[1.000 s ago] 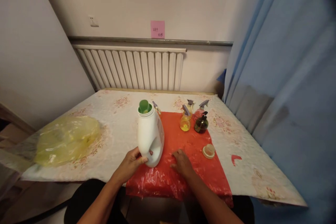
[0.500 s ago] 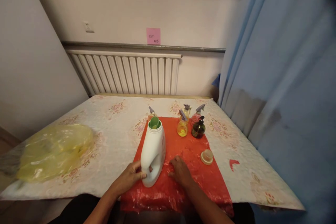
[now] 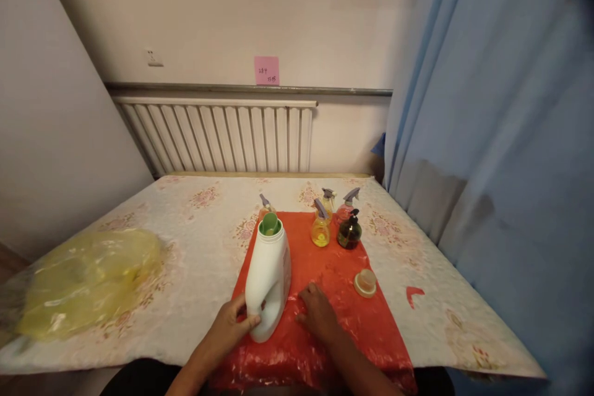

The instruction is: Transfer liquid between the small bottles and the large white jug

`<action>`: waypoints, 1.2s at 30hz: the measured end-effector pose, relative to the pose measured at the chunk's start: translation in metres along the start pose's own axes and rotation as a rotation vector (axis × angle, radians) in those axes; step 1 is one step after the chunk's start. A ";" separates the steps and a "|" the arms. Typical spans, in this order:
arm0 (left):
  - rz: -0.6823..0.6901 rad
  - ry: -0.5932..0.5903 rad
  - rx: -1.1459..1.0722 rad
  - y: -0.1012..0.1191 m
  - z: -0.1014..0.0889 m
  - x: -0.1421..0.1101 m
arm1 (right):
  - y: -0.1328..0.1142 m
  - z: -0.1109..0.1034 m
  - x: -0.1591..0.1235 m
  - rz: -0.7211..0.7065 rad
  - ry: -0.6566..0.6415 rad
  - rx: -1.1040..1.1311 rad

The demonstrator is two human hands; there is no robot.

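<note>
A white plastic jug (image 3: 268, 275) with a green pour spout (image 3: 270, 223) in its uncapped mouth stands on a red plastic sheet (image 3: 306, 247). My left hand (image 3: 232, 322) is closed on the lower part of its handle, thumb in front and fingertips showing through the handle opening. To the right of the jug, my right hand (image 3: 320, 315) rests on the red sheet, fingers loosely bent and thumb apart, with nothing visible in it. Beyond my right hand lies a translucent cap (image 3: 365, 283).
Behind the cap stand a yellow spray bottle (image 3: 320, 233), a dark pump bottle (image 3: 349, 232), a pink spray bottle (image 3: 344, 213) and another yellowish one (image 3: 327, 201). One more sprayer (image 3: 265, 202) is behind the jug. A yellow plastic bag (image 3: 93, 278) lies left; a blue curtain (image 3: 464, 154) hangs right.
The camera view has shifted slightly, so the table things appear a little lower. Both hands and the jug keep nearly the same places relative to each other.
</note>
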State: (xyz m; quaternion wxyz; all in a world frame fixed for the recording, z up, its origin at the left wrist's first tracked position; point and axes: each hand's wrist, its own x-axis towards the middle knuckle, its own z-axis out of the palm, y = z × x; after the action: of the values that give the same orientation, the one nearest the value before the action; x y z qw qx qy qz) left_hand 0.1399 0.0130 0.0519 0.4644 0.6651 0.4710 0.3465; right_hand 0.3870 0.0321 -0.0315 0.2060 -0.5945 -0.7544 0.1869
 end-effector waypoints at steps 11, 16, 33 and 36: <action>-0.052 0.144 0.107 0.005 0.010 -0.005 | 0.004 -0.003 -0.003 -0.019 0.014 0.051; -0.040 0.176 0.125 0.003 0.010 -0.006 | 0.004 -0.008 -0.005 -0.038 0.012 0.081; -0.012 0.211 0.080 0.009 0.007 -0.016 | -0.007 -0.021 -0.008 -0.033 0.088 0.187; -0.019 0.209 0.061 0.011 0.005 -0.017 | -0.016 -0.030 -0.006 -0.040 0.094 0.201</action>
State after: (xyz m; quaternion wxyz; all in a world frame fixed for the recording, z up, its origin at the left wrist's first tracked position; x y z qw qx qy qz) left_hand 0.1427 -0.0059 0.0602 0.3956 0.6347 0.5335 0.3949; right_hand 0.3915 0.0239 0.0018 0.3036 -0.5637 -0.7332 0.2292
